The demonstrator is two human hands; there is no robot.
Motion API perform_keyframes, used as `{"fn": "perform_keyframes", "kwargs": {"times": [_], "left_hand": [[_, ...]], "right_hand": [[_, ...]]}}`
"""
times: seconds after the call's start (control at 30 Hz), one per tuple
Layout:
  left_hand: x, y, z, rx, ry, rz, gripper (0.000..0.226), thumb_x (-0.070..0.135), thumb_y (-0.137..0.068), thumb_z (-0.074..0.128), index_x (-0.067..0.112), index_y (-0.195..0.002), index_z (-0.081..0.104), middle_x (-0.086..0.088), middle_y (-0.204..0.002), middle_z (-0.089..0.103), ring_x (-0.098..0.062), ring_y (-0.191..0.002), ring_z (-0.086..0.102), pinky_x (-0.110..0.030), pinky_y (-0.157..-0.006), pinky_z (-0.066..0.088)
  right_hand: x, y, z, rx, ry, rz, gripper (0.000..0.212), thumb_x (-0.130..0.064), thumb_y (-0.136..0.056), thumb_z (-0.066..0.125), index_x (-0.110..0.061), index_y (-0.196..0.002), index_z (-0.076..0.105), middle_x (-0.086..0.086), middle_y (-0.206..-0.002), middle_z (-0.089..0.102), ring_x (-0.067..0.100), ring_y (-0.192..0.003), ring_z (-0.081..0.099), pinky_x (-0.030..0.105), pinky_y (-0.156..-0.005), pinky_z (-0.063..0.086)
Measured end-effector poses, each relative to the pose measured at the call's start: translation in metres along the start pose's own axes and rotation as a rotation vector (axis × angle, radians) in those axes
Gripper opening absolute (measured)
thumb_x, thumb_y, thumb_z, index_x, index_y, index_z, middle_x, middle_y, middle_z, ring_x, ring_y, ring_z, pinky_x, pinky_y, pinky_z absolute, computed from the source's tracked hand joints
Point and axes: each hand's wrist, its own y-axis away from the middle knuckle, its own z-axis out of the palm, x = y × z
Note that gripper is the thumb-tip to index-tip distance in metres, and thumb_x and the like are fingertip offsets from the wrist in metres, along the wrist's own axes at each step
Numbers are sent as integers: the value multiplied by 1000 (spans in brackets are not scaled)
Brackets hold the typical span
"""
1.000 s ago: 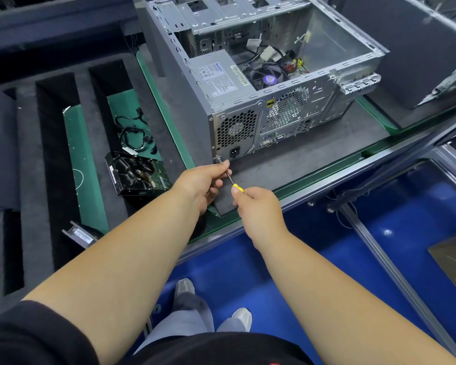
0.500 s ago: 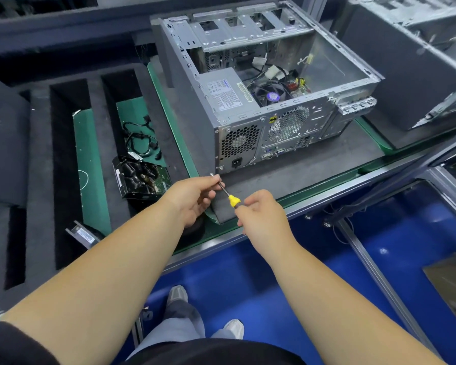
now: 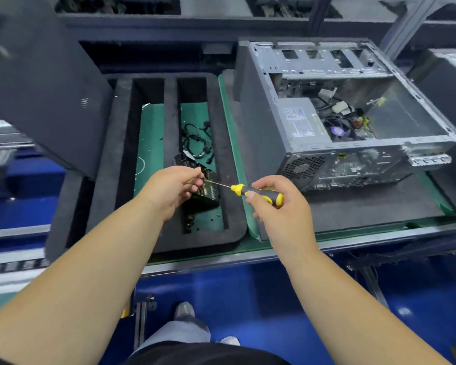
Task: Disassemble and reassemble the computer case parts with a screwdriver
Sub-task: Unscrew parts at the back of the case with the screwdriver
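Your right hand (image 3: 279, 204) is curled round the black-and-yellow handle of the screwdriver (image 3: 258, 192), holding it nearly level over the near edge of the workbench (image 3: 353, 234), with the thin shaft pointing left. Your left hand (image 3: 173, 189) meets the tip of that shaft, thumb and fingertips pinched together around it; whether a screw sits between them is too small to tell. Both hands hang above the near end of the black foam tray (image 3: 121, 143), which fills the left part of the workbench. The tray has long slots with a green mat showing at their bottoms; in the slot beneath your left hand lie a coil of black cables (image 3: 198, 143) toward the far end and a dark circuit board part (image 3: 207, 192) toward the near end, partly hidden by your fingers. The computer case (image 3: 327, 119) sits on a dark foam pad on the right part of the workbench, well apart from both hands, lying on its side with the open side up. Inside it you can see the grey power supply (image 3: 298, 122) at the near left corner, a fan and loose wiring beside it, and the perforated rear panel facing you. A large dark panel (image 3: 42, 93) leans over the far left corner of the tray.
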Motion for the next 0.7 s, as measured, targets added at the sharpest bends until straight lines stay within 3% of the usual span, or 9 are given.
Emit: {"fn": "perform_keyframes", "kwargs": {"times": [0.1,0.2,0.33,0.5,0.7], "left_hand": [[-2,-5,-25,100,-147,68,18,27,-93,62,16,-80,68,6,-68,63,-5,-56,52,-19,-57,39],[-7,-7,-43,166,-256,145,16,29,-91,62,20,-83,72,12,-60,60,-4,-54,51,-21,-60,42],[-8,-16,-63,180,-277,141,20,18,-91,60,34,-91,73,5,-65,59,-13,-64,51,-25,-65,43],[-2,-24,-68,123,-280,147,23,19,-87,64,33,-106,67,7,-70,49,-10,-63,48,-25,-69,41],[2,-28,-68,101,-246,164,20,18,-94,56,31,-103,69,4,-77,57,-10,-68,52,-23,-68,41]], "right_hand": [[4,-13,18,-19,166,-61,11,-41,-84,70,-36,-91,63,-13,-63,48,7,-55,46,18,-51,38],[9,-25,30,-86,466,-106,13,-45,-87,64,-35,-89,56,-15,-67,54,8,-60,51,28,-52,42],[15,-40,52,-183,809,-147,18,-46,-93,58,-29,-88,53,-7,-69,55,15,-66,53,31,-56,46],[24,-54,69,-228,969,-115,21,-45,-95,57,-25,-92,53,-7,-72,54,17,-68,54,31,-56,45],[24,-65,79,-270,1068,-83,21,-45,-97,55,-24,-95,53,-6,-76,56,19,-70,55,29,-52,38]]}}
